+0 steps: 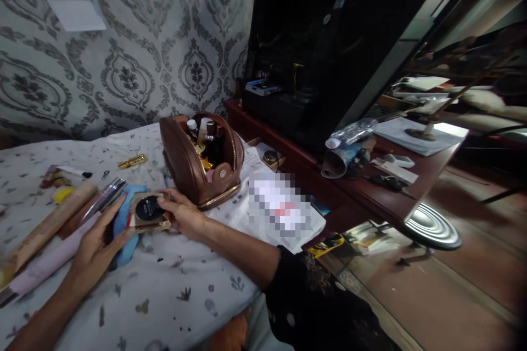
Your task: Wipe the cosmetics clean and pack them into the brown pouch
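Observation:
A square gold makeup compact (142, 218) with a round black label on its face is held between my two hands. My right hand (185, 216) grips its right side, the thumb resting on the label. My left hand (93, 244) is closed around a light blue cloth (127, 249), which lies against the compact's left side; the left thumb reaches its lower edge. Just beyond my right hand stands a brown leather toiletry bag (181, 167), unzipped, with several bottles (211, 131) inside.
Long rolled or tube-like items (53, 225) lie left of my hands on the patterned sheet (177, 296). A small gold object (132, 161) lies behind. To the right are a white paper bag (242, 216), a red-brown desk (395, 194), a large television (313, 38) and a plastic bottle (354, 131).

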Demonstrator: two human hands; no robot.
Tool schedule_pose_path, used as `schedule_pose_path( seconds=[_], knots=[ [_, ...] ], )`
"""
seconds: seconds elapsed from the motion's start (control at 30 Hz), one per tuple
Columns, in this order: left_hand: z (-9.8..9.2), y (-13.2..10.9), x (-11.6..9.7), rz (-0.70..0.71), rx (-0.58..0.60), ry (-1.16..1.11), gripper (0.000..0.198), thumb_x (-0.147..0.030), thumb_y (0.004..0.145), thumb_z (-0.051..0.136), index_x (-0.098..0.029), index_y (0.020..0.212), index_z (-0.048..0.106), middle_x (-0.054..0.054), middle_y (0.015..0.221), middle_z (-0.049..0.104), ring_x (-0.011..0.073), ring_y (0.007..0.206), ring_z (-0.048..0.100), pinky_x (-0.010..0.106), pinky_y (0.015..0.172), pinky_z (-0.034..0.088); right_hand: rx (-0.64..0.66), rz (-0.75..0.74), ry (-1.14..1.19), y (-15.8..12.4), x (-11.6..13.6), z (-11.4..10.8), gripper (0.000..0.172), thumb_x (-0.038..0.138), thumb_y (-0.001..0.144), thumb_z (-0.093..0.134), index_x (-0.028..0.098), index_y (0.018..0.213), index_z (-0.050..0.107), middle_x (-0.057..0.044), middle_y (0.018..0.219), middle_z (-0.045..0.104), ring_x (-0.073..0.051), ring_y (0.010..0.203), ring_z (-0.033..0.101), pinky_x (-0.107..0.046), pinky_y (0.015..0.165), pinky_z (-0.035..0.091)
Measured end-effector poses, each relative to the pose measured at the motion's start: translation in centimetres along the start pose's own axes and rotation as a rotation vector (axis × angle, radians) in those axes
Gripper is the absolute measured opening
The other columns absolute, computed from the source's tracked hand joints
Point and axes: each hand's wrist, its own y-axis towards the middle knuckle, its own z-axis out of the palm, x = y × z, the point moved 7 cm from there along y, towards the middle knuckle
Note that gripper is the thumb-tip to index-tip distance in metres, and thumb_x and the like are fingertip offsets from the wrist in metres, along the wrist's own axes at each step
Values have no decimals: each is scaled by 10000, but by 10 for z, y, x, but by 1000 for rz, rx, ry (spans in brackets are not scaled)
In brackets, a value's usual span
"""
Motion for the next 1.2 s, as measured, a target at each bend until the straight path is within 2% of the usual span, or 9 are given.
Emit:
schedule_pose_path(
  seconds=[0.17,0.43,0.57,0.73,0.87,0.97,1.03,1.2],
  knots=[
    [-6,0,-5,37,-50,44,720,-589,758,673,-217,1368,585,56,1472,546,294,1404,448,450,1223,247,6,-35,6,5,-3,-3,342,338,724,815,229,970,605,48,795,587,-100,639,544,-221,576,474],
    [-13,1,-14,115,-161,109,568,-587,783,630,-200,1193,700,57,1315,676,287,1303,558,447,1187,341,75,-75,-40,7,-3,-1,451,439,668,840,222,916,532,69,697,589,-102,539,555,-235,501,480],
    [-19,2,-9,68,-228,73,526,-597,781,619,-207,1119,719,66,1270,696,306,1240,598,493,1175,349,92,-78,-65,2,0,3,469,478,658,842,215,850,504,61,663,590,-114,576,591,-228,505,474],
    [-25,5,-2,41,-299,40,518,-614,761,634,-199,1058,722,82,1239,699,325,1226,592,507,1155,362,101,-87,-60,1,0,3,574,532,538,891,212,837,520,53,665,626,-128,604,613,-227,512,465],
    [-28,6,-3,35,-333,24,502,-603,769,624,-190,1040,713,83,1182,711,314,1187,608,500,1144,373,116,-45,-80,-1,0,3,656,427,506,928,201,993,551,50,717,650,-119,580,617,-233,534,459],
    [-29,6,-6,8,-349,44,524,-622,743,631,-184,1019,715,80,1111,729,316,1135,629,510,1131,387,133,19,-124,-6,1,7,884,342,509,935,201,1255,483,68,733,641,-116,557,624,-230,541,456],
    [-28,5,-9,3,-341,67,527,-624,749,626,-177,1013,715,83,1103,733,315,1132,631,506,1133,389,158,49,-151,-9,2,10,1006,323,505,939,210,1358,416,74,745,648,-108,542,620,-221,535,451],
    [-24,4,-10,59,-296,89,527,-607,809,597,-179,1095,709,84,1251,694,325,1251,577,504,1171,352,232,78,-164,-12,2,17,998,356,433,961,219,1290,469,61,753,671,-112,533,624,-212,510,447]
  ],
)
